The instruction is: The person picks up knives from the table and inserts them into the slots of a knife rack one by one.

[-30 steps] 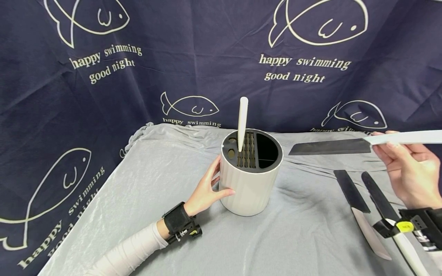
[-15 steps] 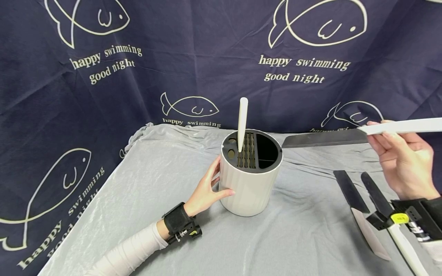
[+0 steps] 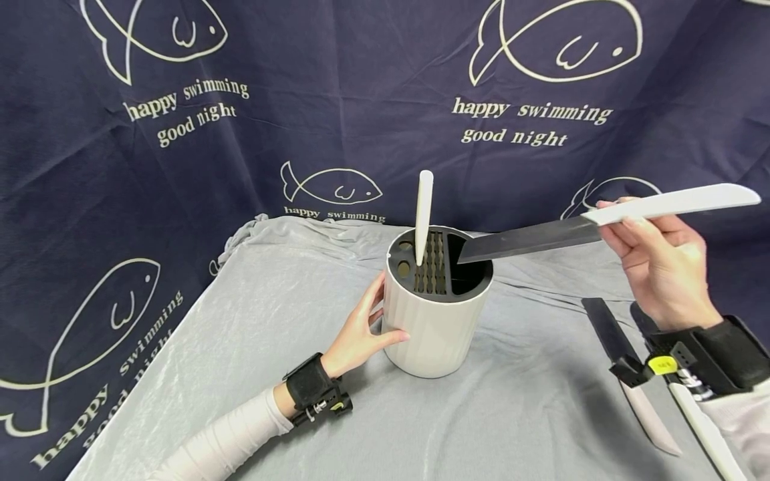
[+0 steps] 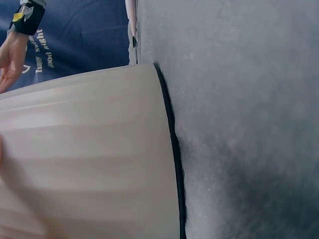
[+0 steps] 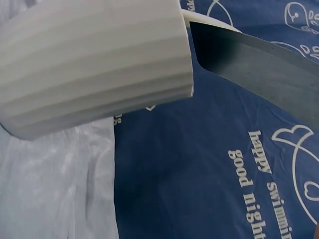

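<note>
My left hand (image 3: 357,334) holds the left side of a white ribbed knife holder (image 3: 433,341), its thumb across the front and the other fingers round the side. The holder stands upright, with a black slotted top. My right hand (image 3: 664,267) pinches a knife (image 3: 680,202) with a white handle where handle meets dark blade. The knife lies nearly level, its tip overlapping the holder's large right-hand opening (image 3: 472,277) in the head view. In the right wrist view, the blade (image 5: 269,74) shows beside the holder's rim. Another white handle (image 3: 424,207) rises from the slotted part.
Below my right hand, a knife with a pale pink handle (image 3: 650,417) and one with a white handle (image 3: 700,421) lie on the grey cloth (image 3: 511,414). The right wrist strap and camera partly cover them. A dark blue fish-print curtain (image 3: 373,100) hangs behind.
My right hand has moved left with the knife, and the knife's handle end has risen. The blade tip has gone from right of the holder to over its opening. My left hand stays put.
</note>
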Demonstrator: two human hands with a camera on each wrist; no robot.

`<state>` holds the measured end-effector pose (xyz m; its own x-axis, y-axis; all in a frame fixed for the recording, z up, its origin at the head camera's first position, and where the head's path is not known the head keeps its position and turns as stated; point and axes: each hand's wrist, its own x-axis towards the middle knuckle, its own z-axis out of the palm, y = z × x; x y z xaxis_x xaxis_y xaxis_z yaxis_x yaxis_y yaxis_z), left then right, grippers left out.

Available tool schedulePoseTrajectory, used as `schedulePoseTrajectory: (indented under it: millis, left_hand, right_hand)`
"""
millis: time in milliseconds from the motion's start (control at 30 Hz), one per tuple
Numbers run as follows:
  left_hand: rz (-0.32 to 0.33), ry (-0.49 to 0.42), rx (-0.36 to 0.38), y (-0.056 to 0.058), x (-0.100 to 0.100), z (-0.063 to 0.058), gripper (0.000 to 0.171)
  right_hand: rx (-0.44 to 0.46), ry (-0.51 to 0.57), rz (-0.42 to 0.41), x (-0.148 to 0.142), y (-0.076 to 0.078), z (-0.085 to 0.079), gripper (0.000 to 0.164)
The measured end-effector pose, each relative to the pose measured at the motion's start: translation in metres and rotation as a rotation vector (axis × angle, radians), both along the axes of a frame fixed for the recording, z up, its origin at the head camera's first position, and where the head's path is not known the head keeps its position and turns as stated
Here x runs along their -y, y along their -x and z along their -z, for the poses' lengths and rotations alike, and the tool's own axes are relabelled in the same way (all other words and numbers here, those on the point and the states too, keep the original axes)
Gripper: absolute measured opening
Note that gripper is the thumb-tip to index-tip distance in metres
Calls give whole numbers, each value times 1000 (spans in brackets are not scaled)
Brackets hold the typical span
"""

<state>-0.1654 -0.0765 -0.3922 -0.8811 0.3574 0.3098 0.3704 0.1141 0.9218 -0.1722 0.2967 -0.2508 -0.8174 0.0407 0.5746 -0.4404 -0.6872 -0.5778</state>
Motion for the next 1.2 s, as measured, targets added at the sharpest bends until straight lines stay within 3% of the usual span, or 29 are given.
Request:
schedulePoseTrajectory:
  millis: [300,533,933,1200]
  left_hand:
    - [-2,2,-1,1,1,0,104]
    - [7,10,-51,2,1,3,102]
    - [0,6,11,1,0,-1,102]
    - [-5,6,15,1,0,0,103]
  right_hand:
    - [23,-61,-73,20,9,-6,31]
    - [15,-133,-46,32,12,-17,31]
    - [-6,-164,-68,38,15,-18,32]
    - [-29,-229,-22,44,19,-26,31]
